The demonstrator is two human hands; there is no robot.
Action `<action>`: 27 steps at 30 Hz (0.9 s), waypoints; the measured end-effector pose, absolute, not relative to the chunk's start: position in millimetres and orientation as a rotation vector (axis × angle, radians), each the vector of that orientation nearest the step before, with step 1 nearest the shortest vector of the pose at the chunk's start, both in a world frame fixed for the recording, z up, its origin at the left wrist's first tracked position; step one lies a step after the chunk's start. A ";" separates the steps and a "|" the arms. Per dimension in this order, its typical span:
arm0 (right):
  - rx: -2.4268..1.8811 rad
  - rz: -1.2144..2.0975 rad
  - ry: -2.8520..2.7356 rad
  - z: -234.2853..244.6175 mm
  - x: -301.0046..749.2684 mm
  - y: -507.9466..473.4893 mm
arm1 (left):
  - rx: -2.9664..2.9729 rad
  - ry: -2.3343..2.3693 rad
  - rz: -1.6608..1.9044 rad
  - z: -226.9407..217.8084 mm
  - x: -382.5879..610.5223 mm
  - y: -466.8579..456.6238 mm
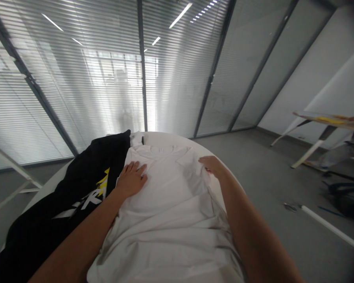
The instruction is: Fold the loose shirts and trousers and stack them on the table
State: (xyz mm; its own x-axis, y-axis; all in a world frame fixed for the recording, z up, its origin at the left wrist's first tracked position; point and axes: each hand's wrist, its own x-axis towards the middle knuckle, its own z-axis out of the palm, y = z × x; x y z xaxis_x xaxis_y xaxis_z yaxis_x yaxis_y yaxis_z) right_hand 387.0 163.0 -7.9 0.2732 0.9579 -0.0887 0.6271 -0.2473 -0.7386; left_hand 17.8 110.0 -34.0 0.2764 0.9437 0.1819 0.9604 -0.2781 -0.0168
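Note:
A white T-shirt (pixel 168 204) lies spread on a round white table (pixel 177 138), its collar toward the far edge. My left hand (pixel 131 179) lies flat on the shirt's left shoulder area, fingers stretched out. My right hand (pixel 210 164) is at the shirt's right edge near the sleeve, its fingers curled and pinching the fabric there. A black garment (pixel 76 196) with yellow and white print lies beside the shirt on the left, partly under its edge.
Glass walls with blinds (pixel 106 78) stand beyond the table. Grey floor stretches to the right, with a white rod (pixel 330 228) lying on it. Another table (pixel 330 120) on white legs stands at the far right. A white frame (pixel 11 173) is at the left.

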 end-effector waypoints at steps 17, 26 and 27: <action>-1.742 1.039 -1.232 7.5 366.1 150.6 | -2.403 -1.782 -0.218 -35.3 17.4 110.0; -1.552 1.098 -1.105 5.0 362.5 153.2 | -2.396 -1.798 -0.215 -37.0 16.8 110.9; -1.558 1.106 -1.082 3.0 362.5 153.5 | -2.397 -1.799 -0.215 -36.9 16.8 111.0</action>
